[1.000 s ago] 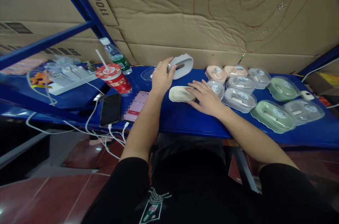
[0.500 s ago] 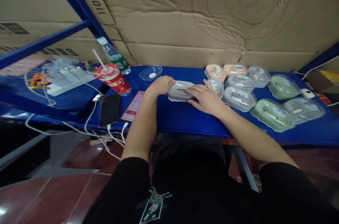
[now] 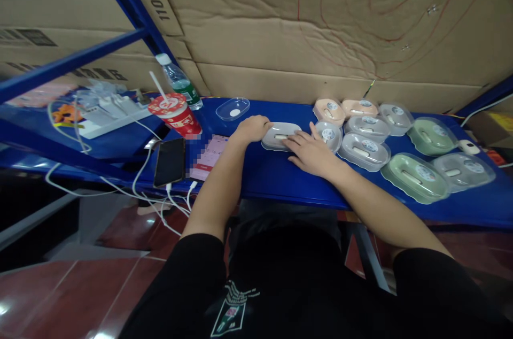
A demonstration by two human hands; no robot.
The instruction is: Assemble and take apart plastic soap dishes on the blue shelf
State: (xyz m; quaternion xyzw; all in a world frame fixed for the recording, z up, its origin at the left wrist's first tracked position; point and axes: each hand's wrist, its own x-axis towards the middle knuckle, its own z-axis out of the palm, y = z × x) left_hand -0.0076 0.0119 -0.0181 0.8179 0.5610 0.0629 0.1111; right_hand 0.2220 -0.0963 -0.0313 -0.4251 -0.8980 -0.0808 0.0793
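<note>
A grey soap dish [image 3: 276,141] lies on the blue table in front of me, with a pale strip in its middle. My left hand [image 3: 255,129] is closed at the dish's left end, its fingertips partly hidden. The fingers of my right hand [image 3: 310,152] stretch over the dish's right side and reach the strip, with one finger raised. Beyond my left hand lies a clear oval lid [image 3: 229,110] with a round white spot. Right of my right hand, a lidded grey soap dish [image 3: 335,133] is partly covered by the hand.
Several lidded soap dishes in grey, peach and green [image 3: 419,181] fill the right side. To the left are a red cup [image 3: 184,124] with a straw, a water bottle [image 3: 186,90], a dark phone [image 3: 170,162], a lit phone [image 3: 214,154] and white cables. Cardboard [image 3: 256,23] stands behind.
The view has shifted slightly, so most things sit a little further right. A pale strip now shows where the dish's middle looked darker. Both hands remain at the dish.
</note>
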